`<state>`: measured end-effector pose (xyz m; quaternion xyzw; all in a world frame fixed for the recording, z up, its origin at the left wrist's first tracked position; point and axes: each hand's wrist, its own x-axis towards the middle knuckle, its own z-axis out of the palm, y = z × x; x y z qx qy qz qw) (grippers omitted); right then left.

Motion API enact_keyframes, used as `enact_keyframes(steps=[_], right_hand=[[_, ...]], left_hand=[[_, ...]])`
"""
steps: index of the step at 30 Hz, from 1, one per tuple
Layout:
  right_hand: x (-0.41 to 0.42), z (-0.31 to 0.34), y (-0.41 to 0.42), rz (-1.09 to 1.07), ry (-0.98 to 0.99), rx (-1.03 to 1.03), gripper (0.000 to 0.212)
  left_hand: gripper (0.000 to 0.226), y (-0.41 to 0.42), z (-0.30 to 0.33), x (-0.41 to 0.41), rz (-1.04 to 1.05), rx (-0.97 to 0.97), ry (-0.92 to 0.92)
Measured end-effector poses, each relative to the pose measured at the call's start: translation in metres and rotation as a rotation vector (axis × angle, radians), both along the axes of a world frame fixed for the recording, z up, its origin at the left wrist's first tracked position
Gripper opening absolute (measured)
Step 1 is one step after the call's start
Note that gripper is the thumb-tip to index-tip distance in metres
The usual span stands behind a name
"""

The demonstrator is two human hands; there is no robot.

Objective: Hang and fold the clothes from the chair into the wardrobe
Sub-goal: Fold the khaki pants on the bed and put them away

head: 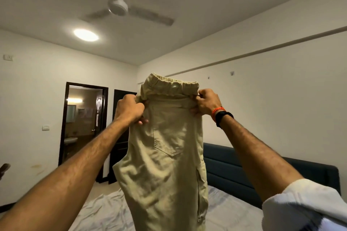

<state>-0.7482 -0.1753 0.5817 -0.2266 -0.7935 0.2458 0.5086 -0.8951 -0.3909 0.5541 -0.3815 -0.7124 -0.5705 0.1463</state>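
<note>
Two fists hold the beige trousers up by the elastic waistband, above the bed: left hand and right hand each clamped on a side, arms raised. Trouser legs cut off below; fingertips buried in cloth

A: Any text, labels or nos. readable?
B: None. Beige trousers show no tag; wall switch plate, left of them, too small to read.
</note>
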Motion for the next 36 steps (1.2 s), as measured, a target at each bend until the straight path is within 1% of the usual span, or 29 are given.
enact_keyframes(steps=[2,4,7,11,13,16,19,22,25,27,28,29,31,32,33,34,36], right_hand=[[0.002,-0.004,-0.010,-0.001,-0.006,0.000,0.020],[0.005,-0.009,-0.021,0.026,-0.053,-0.023,0.022],[0.008,-0.021,-0.035,0.139,-0.071,-0.120,0.022],[0.011,-0.036,-0.056,0.317,-0.008,-0.225,0.023],[0.014,-0.040,-0.065,0.365,-0.014,-0.217,0.025],[0.016,-0.042,-0.072,0.436,-0.014,-0.195,0.027],[0.008,-0.042,-0.073,0.477,0.001,-0.202,0.026],[-0.012,-0.050,-0.060,0.465,-0.020,-0.224,0.021],[-0.046,-0.077,-0.041,0.466,-0.080,-0.326,0.018],[-0.078,-0.105,-0.024,0.481,-0.134,-0.451,0.018],[-0.094,-0.117,-0.011,0.456,-0.177,-0.492,0.018],[-0.116,-0.130,0.004,0.411,-0.214,-0.512,0.017],[-0.156,-0.147,0.044,0.320,-0.288,-0.453,0.017],[-0.181,-0.147,0.071,0.284,-0.273,-0.389,0.018],[-0.196,-0.140,0.080,0.233,-0.219,-0.334,0.020],[-0.203,-0.121,0.079,0.193,-0.145,-0.230,0.021],[-0.199,-0.084,0.058,0.145,0.059,-0.047,0.020]], left_hand=[[0.010,-0.003,-0.003,-0.003,0.011,0.029,-0.022],[0.010,-0.008,-0.007,-0.004,-0.007,-0.001,-0.057],[0.018,-0.017,-0.017,-0.002,-0.014,-0.045,-0.055],[0.021,-0.026,-0.027,-0.010,0.009,-0.026,-0.065],[0.021,-0.030,-0.033,-0.021,0.012,0.000,-0.081],[0.028,-0.038,-0.038,-0.037,-0.032,0.078,-0.109],[0.025,-0.043,-0.035,-0.045,-0.097,0.132,-0.128],[0.024,-0.039,-0.036,-0.058,-0.087,0.082,-0.147],[0.019,-0.022,-0.056,-0.081,-0.071,-0.064,-0.256],[0.012,0.000,-0.084,-0.100,-0.129,-0.126,-0.421],[0.012,0.012,-0.097,-0.110,-0.162,-0.149,-0.495],[0.014,0.024,-0.109,-0.125,-0.177,-0.180,-0.529],[0.021,0.044,-0.123,-0.153,-0.169,-0.244,-0.481],[0.027,0.054,-0.117,-0.169,-0.134,-0.243,-0.418],[0.033,0.063,-0.108,-0.181,-0.099,-0.228,-0.341],[0.034,0.070,-0.091,-0.189,-0.060,-0.210,-0.245],[0.034,0.073,-0.057,-0.195,-0.069,-0.103,-0.107]])
